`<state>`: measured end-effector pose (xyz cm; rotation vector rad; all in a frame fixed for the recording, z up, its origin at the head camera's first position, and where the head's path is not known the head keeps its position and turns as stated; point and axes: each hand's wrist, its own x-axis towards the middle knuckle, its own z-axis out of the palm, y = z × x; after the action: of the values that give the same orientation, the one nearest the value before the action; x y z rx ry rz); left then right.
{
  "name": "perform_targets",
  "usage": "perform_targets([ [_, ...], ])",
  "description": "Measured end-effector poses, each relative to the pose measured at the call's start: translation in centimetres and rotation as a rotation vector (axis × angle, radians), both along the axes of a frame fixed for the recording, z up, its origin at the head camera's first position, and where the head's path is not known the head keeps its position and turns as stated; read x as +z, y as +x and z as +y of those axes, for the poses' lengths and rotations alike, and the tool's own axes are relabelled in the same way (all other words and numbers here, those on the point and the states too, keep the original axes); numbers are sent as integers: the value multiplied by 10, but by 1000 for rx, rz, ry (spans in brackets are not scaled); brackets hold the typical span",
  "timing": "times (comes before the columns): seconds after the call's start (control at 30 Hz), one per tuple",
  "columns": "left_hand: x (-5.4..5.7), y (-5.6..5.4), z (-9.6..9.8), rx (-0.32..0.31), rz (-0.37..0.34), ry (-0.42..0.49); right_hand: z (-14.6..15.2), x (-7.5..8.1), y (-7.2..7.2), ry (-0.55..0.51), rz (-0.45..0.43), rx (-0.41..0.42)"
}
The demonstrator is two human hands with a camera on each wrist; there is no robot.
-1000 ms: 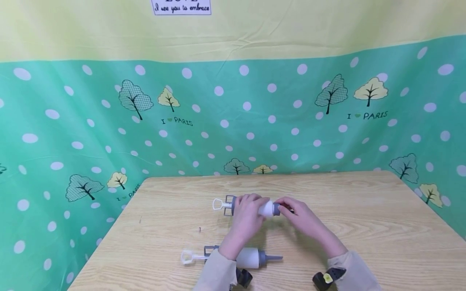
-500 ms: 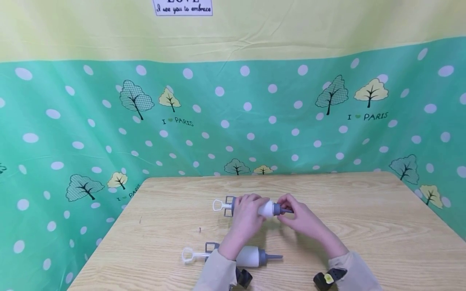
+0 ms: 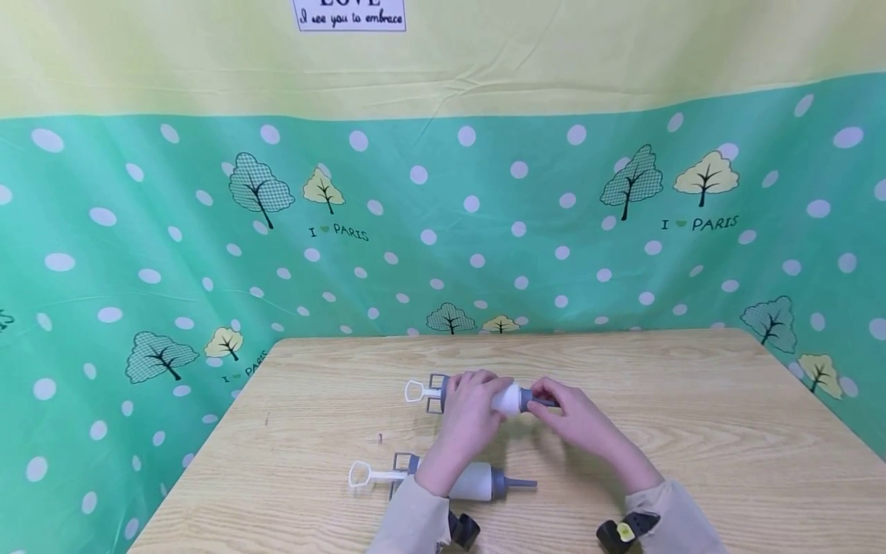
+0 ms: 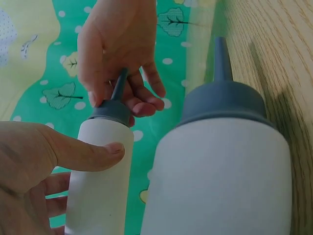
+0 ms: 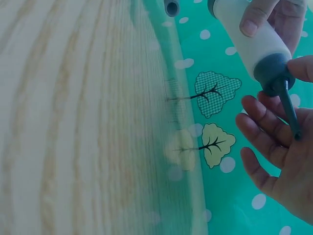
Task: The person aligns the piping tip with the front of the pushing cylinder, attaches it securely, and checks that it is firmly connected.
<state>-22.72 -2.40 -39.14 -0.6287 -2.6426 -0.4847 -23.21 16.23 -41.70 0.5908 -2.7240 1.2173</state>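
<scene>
A large white syringe (image 3: 507,398) with a grey screw cap and a thin grey nozzle is held level over the table. My left hand (image 3: 474,404) grips its barrel, thumb laid across the white side in the left wrist view. My right hand (image 3: 580,419) pinches the grey cap (image 4: 111,111) between thumb and fingers, the nozzle (image 5: 287,108) pointing into the palm. At the far end from the cap, the white ring handle (image 3: 414,391) sticks out past the grey finger loops. A second, similar syringe (image 3: 474,482) lies nearer, partly hidden beneath my left forearm.
The wooden table (image 3: 298,431) reaches back to a green dotted curtain (image 3: 388,292) hanging behind it. A tiny dark speck (image 3: 380,438) lies left of my left hand. Black wrist cameras (image 3: 464,530) sit close by the second syringe and at my right cuff.
My right fingers spread off the cap half a second ago and now pinch it again. The lying syringe has rolled slightly away from me. My left hand stays put.
</scene>
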Motion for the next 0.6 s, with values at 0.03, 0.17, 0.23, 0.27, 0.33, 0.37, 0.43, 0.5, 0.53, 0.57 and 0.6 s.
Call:
perform_targets([
  [0.03,0,0,0,-1,1,-1,0,0,0,6,-6,-6],
  [0.17,2,2,1,-6,9,-8,1,0,-1,25,-31,-19],
  [0.23,3,2,1,-8,6,-12,1,0,-2,28,-35,-20],
  [0.27,3,3,2,-10,8,-14,1,0,-2,28,-34,-19],
  [0.33,4,3,2,-13,10,-17,1,0,-1,30,-21,-19],
  [0.37,4,4,2,-13,8,-19,1,0,-1,33,-16,-18],
  [0.43,4,4,2,-13,5,-24,2,0,-1,40,-7,-17],
  [0.5,4,5,2,-14,3,-24,2,0,-1,48,-6,-26],
  [0.53,4,5,2,-13,2,-25,2,0,-1,49,-9,-31],
  [0.57,4,4,2,-14,1,-24,2,1,-1,49,-11,-37],
  [0.6,4,4,2,-14,2,-23,2,1,-1,44,-9,-42],
])
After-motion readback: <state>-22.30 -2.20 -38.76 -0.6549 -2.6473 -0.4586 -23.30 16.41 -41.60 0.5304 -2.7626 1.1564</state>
